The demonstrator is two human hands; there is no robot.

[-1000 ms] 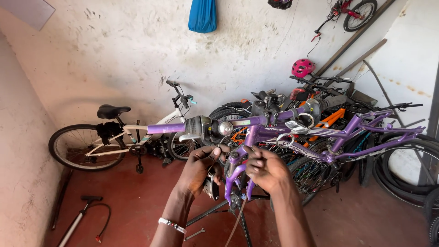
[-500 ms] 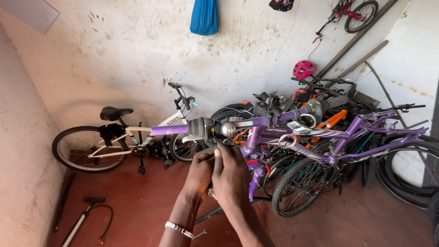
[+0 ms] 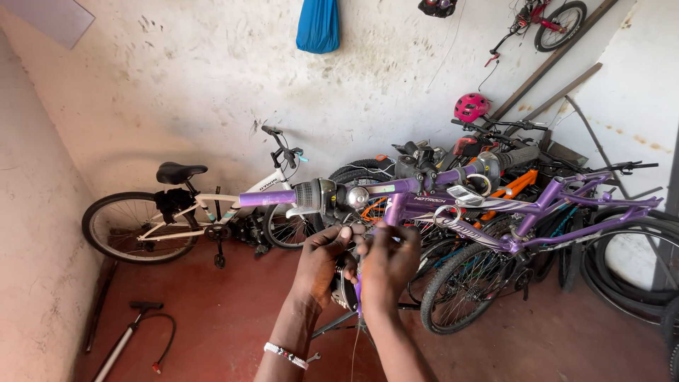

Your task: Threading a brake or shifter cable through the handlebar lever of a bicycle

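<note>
- The purple bicycle (image 3: pixel 523 212) stands at the centre of the view, its purple handlebar (image 3: pixel 368 189) running across from 9 to 3 o'clock just above the two hands.
- The left hand (image 3: pixel 322 265) sits right below the handlebar's grey shifter (image 3: pixel 320 194); its fingers (image 3: pixel 338 237) are curled together, tips pinched on a small part under the bar that is too hidden to name.
- The right hand (image 3: pixel 385 262) lies just beside the left one, at its 3 o'clock, nearly touching; its fingers are bent inward close together at the same spot by the stem, but what they clamp on I cannot tell.
- A beaded bracelet (image 3: pixel 286 355) circles the left wrist, at 6 o'clock from the hand.
- At 9 o'clock from the hands a white bicycle (image 3: pixel 205 212) with a black saddle leans by the wall.
- At 3 o'clock, behind the purple frame, more bicycles are stacked close, with a pink helmet (image 3: pixel 471 107) above them at 1 o'clock.
- At 7 o'clock a floor pump (image 3: pixel 124 339) lies on the red floor (image 3: pixel 226 318).
- At 12 o'clock a blue bag (image 3: pixel 318 25) hangs on the pale wall (image 3: pixel 177 92); a small red bicycle (image 3: pixel 541 18) hangs at 1 o'clock, high up.
</note>
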